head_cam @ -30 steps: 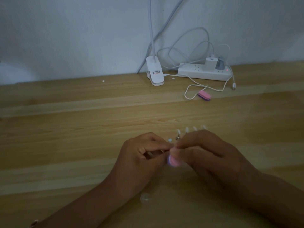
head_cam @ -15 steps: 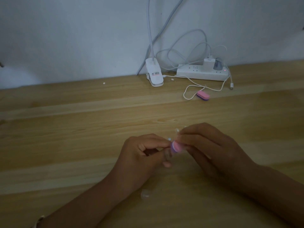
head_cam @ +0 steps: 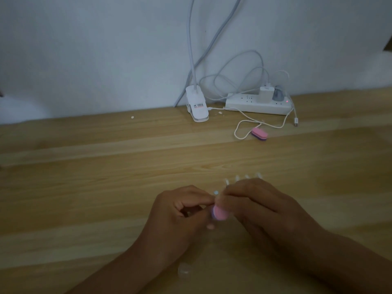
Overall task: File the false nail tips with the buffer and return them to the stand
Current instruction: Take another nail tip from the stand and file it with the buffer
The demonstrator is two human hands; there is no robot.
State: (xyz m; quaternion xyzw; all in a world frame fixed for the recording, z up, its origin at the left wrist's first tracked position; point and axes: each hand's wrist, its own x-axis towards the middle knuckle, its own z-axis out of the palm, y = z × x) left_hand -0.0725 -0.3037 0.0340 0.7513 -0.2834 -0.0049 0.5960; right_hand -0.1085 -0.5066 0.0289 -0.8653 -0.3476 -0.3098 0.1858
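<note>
**Filing stroke under way: buffer back at the low end of its pass**

Near row, left to right. Left hand [head_cam: 180,211]: fingers curled, forefinger and thumb pinched together at the buffer's face. What they pinch is judged to be the held tip, but it is too blurred and covered to make out. The hand sits where it did a second ago.

Buffer [head_cam: 219,212]: a pink oval clamped between the thumb and fingers of the right hand [head_cam: 261,211], its face touching the left fingertips. Half a second ago it stood higher, level with the left forefinger. It has now dropped to about its place of a second ago. That is one up-and-down pass, which suggests filing is in progress rather than finished.

Stand [head_cam: 227,185]: on the table [head_cam: 106,187], just behind the right hand and mostly hidden by it. Four pale tips [head_cam: 247,177] show above the knuckles; half a second ago the hand covered most of them. The held tip has not yet gone back to the stand.

A small clear piece [head_cam: 183,270] lies between the forearms.

Far row, left to right: lamp clip [head_cam: 197,109], spare buffer [head_cam: 259,134] inside a loop of cable [head_cam: 238,132], and power strip [head_cam: 257,105]. All three are well apart from the hands and unmoved.
</note>
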